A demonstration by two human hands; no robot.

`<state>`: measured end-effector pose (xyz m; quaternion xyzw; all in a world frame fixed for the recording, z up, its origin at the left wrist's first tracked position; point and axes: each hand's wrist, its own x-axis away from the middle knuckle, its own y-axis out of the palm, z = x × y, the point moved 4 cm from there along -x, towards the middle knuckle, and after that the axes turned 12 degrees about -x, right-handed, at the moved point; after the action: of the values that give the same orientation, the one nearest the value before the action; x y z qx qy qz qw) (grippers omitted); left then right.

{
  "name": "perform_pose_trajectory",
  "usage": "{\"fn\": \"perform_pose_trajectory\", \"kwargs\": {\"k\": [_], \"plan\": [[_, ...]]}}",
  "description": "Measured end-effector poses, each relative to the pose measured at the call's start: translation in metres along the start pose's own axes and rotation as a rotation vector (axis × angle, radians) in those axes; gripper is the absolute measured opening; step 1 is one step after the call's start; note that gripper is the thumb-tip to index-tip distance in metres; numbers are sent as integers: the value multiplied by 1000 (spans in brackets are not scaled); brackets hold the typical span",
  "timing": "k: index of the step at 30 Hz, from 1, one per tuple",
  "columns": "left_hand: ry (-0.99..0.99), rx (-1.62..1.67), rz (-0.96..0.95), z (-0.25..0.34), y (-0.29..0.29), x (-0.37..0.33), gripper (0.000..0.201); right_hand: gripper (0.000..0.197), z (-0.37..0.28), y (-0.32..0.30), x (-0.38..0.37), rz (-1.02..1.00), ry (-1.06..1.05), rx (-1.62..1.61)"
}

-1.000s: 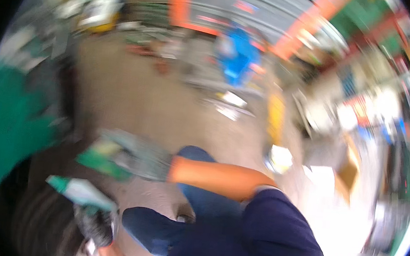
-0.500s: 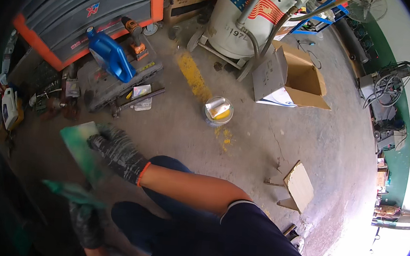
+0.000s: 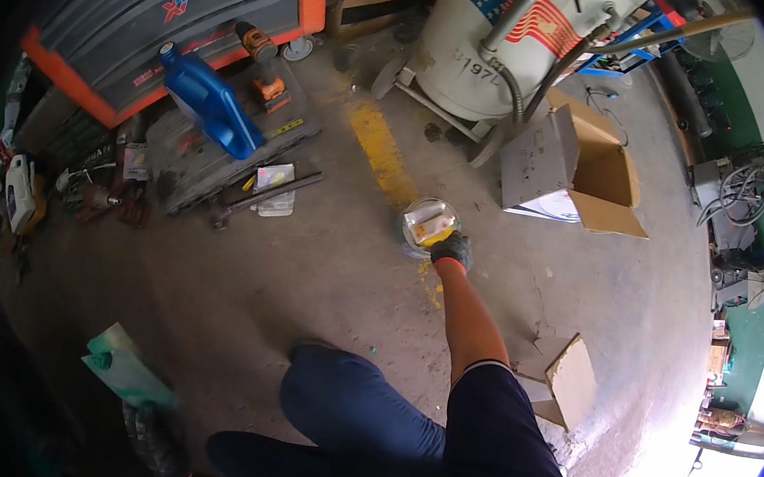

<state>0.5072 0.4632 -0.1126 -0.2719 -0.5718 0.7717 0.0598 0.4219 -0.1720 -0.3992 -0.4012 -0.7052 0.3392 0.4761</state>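
My right arm is stretched forward, and my right hand (image 3: 453,249) in a dark glove with an orange cuff is closed at the right rim of a round metal can (image 3: 406,244). A white tube (image 3: 425,213) and something yellow show at the top of the can. At the lower left, my left hand (image 3: 156,442), in a grey glove, grips a flat rectangular plate (image 3: 125,352) smeared with green paste. A thicker green lump sits near the plate's far end. Shadow hides part of the left fingers.
A blue oil jug (image 3: 211,102) and an orange cordless drill (image 3: 263,71) rest on a dark case before the tool cabinet (image 3: 183,17). Farther off stand a wheeled white tank (image 3: 472,63) and an open cardboard box (image 3: 546,162). Folded cardboard (image 3: 572,381) lies right.
My right hand has left the green-smeared plate and swung forward and right to the can. My left hand now holds the plate alone, lower down. The view has shifted slightly.
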Motion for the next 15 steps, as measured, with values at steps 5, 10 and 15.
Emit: {"fn": "perform_pose_trajectory", "kwargs": {"k": [5,10,15], "plan": [[-259,128,-1,-14,-12,14,38,81,-17,25,-22,44,-141,101],[-401,69,-30,-13,-5,15,35,78,-30,25,-28,-47,-107,136],[-873,727,-129,-26,5,37,33,75,-11,52,-60,-50,-16,36]]}}
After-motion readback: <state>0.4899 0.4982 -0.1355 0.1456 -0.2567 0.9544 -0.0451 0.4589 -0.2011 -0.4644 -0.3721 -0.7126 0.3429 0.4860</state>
